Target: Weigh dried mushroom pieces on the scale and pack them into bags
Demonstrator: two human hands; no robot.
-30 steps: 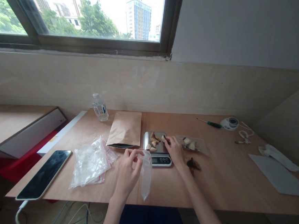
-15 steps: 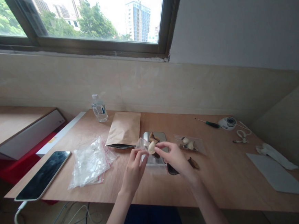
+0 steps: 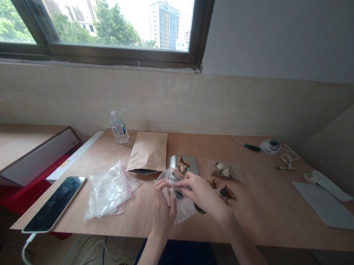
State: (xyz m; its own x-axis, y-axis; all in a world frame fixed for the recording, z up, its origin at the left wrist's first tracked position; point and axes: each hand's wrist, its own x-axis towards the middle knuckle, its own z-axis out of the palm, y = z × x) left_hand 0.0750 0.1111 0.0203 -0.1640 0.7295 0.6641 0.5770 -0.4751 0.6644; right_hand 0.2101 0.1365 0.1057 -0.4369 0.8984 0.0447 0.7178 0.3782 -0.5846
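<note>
A clear zip-lock bag (image 3: 185, 213) hangs from my left hand (image 3: 163, 207), whose fingers are closed on its mouth. My right hand (image 3: 201, 193) meets it at the bag's opening, thumb and fingers pinched together; what lies between the fingertips is hidden. Just behind both hands is a small silver scale (image 3: 194, 163) with brown dried mushroom pieces (image 3: 183, 162) on it. More dried mushroom (image 3: 228, 192) lies on the table right of my right hand. Farther back, a filled clear bag (image 3: 224, 169) holds pale and dark mushroom pieces. A dark object (image 3: 200, 209) is partly covered by my right hand.
A brown paper pouch (image 3: 148, 152) and a water bottle (image 3: 119, 128) stand behind. Left are flat plastic bags (image 3: 109, 192) and a phone (image 3: 55, 204) on a cable at the table edge. Right are a screwdriver (image 3: 252, 147), a white camera (image 3: 270, 146) and a white sheet (image 3: 327, 205).
The pale mushroom piece that my right fingers held up no longer shows in them. My right hand has moved down and left to the bag's mouth, and the bag now hangs lower.
</note>
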